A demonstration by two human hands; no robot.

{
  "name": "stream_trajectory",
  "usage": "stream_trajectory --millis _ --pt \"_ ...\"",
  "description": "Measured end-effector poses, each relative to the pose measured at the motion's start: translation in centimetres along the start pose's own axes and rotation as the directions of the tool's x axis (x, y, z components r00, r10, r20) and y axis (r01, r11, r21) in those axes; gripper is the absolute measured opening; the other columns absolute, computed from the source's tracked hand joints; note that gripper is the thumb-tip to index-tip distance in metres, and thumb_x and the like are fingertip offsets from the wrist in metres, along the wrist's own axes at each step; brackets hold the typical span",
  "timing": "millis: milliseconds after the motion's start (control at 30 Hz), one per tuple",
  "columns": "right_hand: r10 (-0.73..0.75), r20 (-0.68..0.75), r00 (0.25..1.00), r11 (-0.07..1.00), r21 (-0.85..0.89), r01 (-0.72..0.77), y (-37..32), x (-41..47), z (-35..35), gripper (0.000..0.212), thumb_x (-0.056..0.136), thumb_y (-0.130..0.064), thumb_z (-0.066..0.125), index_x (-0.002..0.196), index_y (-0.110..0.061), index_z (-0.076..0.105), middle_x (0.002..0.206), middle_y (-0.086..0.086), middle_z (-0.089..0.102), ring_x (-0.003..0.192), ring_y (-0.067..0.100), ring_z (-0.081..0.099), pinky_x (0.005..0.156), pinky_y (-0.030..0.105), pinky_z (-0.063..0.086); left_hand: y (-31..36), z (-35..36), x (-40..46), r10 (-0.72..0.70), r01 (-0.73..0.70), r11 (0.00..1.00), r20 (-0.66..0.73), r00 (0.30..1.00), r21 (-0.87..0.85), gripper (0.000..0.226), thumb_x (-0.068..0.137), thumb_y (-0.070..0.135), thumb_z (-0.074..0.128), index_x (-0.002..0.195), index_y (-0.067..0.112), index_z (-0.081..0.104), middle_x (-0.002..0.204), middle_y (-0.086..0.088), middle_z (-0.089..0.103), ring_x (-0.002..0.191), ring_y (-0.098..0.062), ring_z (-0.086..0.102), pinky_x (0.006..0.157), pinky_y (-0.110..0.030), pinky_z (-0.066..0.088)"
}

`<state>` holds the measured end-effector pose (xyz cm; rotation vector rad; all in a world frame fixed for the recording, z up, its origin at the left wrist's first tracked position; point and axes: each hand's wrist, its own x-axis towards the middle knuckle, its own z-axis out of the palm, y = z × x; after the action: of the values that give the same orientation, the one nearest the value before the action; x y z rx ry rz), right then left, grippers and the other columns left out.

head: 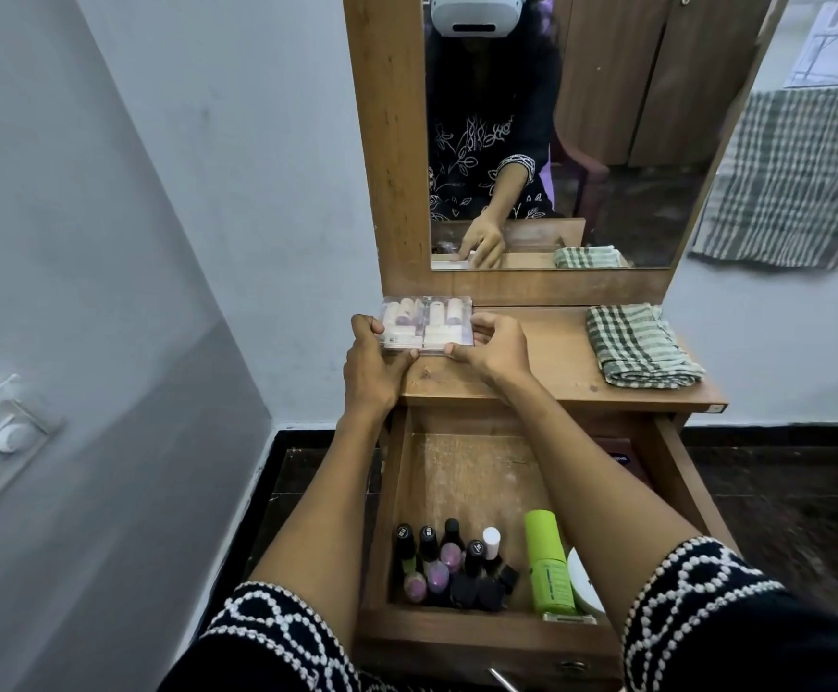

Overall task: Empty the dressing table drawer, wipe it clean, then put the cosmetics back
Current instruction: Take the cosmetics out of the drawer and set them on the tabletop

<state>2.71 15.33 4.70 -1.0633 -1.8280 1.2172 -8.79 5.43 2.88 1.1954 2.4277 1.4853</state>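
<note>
Left hand [374, 364] and right hand [494, 349] clasp a clear plastic box [426, 324] of small cosmetics by its two ends, at the back left of the dressing table top [547, 362]. Right of the grip, folded checked cloth [639, 344]. Below the grip, open drawer [462, 472]: nail polish bottles [449, 564], then green tube [548, 564].

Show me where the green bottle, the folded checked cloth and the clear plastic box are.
green bottle [548, 561], head view, middle of its body.
folded checked cloth [639, 344], head view, top fold.
clear plastic box [427, 324], head view, lid centre.
</note>
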Motion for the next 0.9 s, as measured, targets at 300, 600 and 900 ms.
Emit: stream_trajectory --millis 300,600,900 --pt "-0.004 -0.016 1.0 1.0 0.004 0.004 0.2 -0.1 0.3 0.065 0.073 -0.005 0.078 0.131 0.002 0.049 0.13 0.013 0.058 0.117 0.021 0.055 0.097 0.023 0.044 0.0 0.0 0.0 0.04 -0.042 0.997 0.019 0.999 0.07 0.043 0.087 0.019 0.064 0.101 0.02 0.024 0.102 0.003 0.046 0.082 -0.016 0.047 0.053 -0.014 0.03" --pt "-0.049 -0.027 0.998 0.996 0.072 0.051 -0.1 -1.0 -0.2 0.057 0.07 -0.009 0.08 0.121 -0.005 0.057 0.107 -0.003 0.058 0.099 0.007 0.056 0.083 0.014 0.042 1.0 -0.2 -0.5 0.021 -0.024 0.992 0.027 0.999 0.122 0.067 0.082 0.014 0.07 0.134 0.011 0.028 0.142 -0.014 0.026 0.13 -0.031 0.03 0.103 -0.037 0.035" --pt "-0.317 -0.13 0.939 0.94 0.09 0.33 -0.6 -6.8 -1.1 0.027 0.075 -0.01 0.067 0.095 -0.027 0.061 0.098 -0.01 0.062 0.094 -0.003 0.056 0.081 0.0 0.037 2.5 -3.4 -5.4 0.315 -0.315 0.949 -0.024 0.949 0.02 0.075 0.08 0.013 0.072 0.139 0.008 0.026 0.142 -0.013 0.019 0.126 -0.007 0.025 0.103 -0.023 0.033"
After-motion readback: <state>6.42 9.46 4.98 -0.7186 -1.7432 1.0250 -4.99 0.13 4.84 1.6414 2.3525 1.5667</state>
